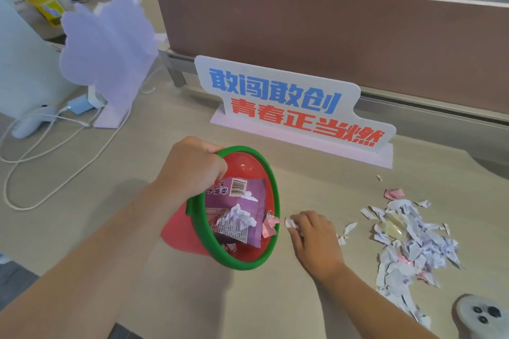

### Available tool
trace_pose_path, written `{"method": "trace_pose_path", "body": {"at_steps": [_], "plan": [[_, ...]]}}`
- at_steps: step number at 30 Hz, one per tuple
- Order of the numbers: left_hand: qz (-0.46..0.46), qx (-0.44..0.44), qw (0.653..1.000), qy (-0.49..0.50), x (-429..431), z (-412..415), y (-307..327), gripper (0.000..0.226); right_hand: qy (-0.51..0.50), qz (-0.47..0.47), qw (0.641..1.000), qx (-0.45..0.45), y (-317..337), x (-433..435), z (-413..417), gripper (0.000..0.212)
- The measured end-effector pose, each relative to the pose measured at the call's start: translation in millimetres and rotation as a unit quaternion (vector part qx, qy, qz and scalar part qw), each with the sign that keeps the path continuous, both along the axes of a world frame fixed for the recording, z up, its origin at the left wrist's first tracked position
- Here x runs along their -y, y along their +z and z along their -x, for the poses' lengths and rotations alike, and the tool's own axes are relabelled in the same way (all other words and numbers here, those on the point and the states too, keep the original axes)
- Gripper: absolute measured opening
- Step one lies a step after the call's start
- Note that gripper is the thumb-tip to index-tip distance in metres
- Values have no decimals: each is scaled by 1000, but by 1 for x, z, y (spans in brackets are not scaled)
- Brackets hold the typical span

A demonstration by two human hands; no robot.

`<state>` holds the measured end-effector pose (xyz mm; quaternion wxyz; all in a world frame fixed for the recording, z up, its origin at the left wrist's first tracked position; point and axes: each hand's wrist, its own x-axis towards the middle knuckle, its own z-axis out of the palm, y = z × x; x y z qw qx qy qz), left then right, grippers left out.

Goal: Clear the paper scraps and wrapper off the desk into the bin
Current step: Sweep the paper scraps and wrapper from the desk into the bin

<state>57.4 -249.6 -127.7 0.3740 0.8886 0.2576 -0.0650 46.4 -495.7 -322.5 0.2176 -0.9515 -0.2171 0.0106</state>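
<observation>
My left hand (192, 168) grips the green rim of a small red bin (272, 192) and holds it tilted, its mouth facing right. Inside lie a purple snack wrapper (242, 209), a crumpled white paper (237, 219) and a pink scrap (270, 224). My right hand (314, 239) rests on the desk just right of the bin's mouth, fingers pressed on a small white scrap (289, 222). A wide pile of torn white and pink paper scraps (410, 245) spreads over the desk to the right of that hand, with a few loose bits (349, 228) between.
A standing sign with blue and red characters (289, 110) is behind the bin, in front of a brown divider (330, 36). White cables (49, 151) and a pale cut-out board (110, 47) are at the left. A grey round object (482, 314) sits at the lower right.
</observation>
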Motion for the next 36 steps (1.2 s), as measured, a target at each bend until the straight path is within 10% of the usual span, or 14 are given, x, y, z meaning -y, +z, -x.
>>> {"method": "trace_pose_path", "body": {"at_steps": [6,11,20,24,29,36], "plan": [[5,13,1000,6,-3,1,-3,37,27,71,994,-74,3,-10,-31,20],[23,18,1000,9,-5,4,-5,38,-115,-127,979,-107,64,-32,-39,19],[29,16,999,24,-3,3,1,44,194,-120,969,-95,131,-123,4,25],[37,9,999,20,-7,4,0,46,9,-285,955,-80,126,-76,2,22],[38,10,999,4,-5,4,-4,44,-285,-74,942,-162,63,30,-12,32],[-18,-6,998,-58,25,-2,4,36,-163,-12,965,-203,41,58,5,14]]}}
